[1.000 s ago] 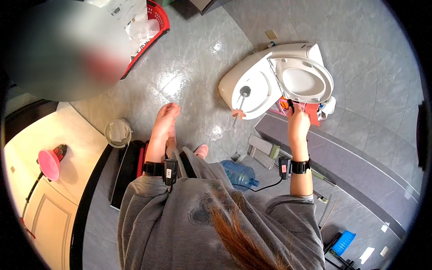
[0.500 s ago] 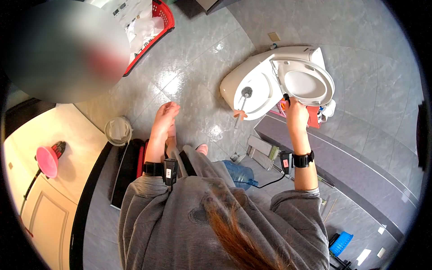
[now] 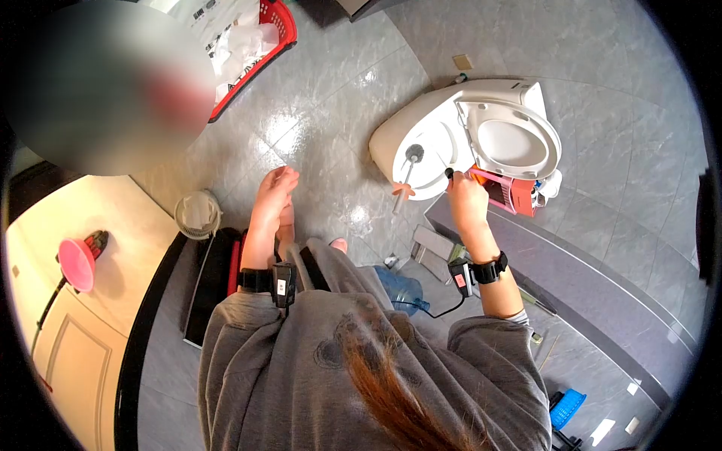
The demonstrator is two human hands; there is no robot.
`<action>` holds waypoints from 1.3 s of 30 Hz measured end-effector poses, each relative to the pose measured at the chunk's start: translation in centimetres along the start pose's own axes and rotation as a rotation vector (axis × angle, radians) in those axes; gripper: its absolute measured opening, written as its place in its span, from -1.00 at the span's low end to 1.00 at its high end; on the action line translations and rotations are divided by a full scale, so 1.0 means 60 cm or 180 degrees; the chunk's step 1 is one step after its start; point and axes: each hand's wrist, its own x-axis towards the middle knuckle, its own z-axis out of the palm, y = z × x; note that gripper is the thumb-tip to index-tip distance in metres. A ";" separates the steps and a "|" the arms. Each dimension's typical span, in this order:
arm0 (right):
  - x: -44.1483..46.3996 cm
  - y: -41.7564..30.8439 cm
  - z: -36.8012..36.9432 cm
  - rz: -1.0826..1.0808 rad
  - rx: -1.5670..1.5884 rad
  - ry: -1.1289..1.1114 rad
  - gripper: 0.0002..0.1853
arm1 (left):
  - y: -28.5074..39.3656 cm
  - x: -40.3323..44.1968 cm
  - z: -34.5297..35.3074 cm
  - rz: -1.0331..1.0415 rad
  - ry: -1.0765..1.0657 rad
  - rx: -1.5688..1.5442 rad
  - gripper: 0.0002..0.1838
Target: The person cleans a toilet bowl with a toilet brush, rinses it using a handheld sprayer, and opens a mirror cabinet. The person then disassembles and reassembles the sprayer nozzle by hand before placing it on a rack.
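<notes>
My right hand (image 3: pixel 468 199) is closed on a small dark object (image 3: pixel 450 174), held at the toilet bowl's near right edge. The white toilet (image 3: pixel 391 139) has its seat and lid (image 3: pixel 513 143) raised. A brush (image 3: pixel 407 179) with a grey round head, light handle and orange-brown guard leans in the bowl, its handle sticking out over the front rim. My left hand (image 3: pixel 275 197) hangs above the floor, left of the toilet, fingers curled together and nothing visible in them.
A pink basket (image 3: pixel 492 177) with a red box (image 3: pixel 524 197) and bottles stands beside the toilet. A blue water bottle (image 3: pixel 402 289) lies near my legs. Also around are a red basket (image 3: pixel 282 26) with bags, a small white bin (image 3: pixel 197 214) and a grey ledge (image 3: pixel 556 255).
My right hand has moved left with the dark object, from beside the raised seat to the bowl's edge, uncovering more of the pink basket. My left hand and the brush stay about as they were.
</notes>
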 end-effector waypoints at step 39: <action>-0.020 -0.027 0.010 0.0108 0.0263 -0.0256 -0.93 | -0.010 -0.007 -0.005 -0.0090 0.0007 -0.0063 -0.47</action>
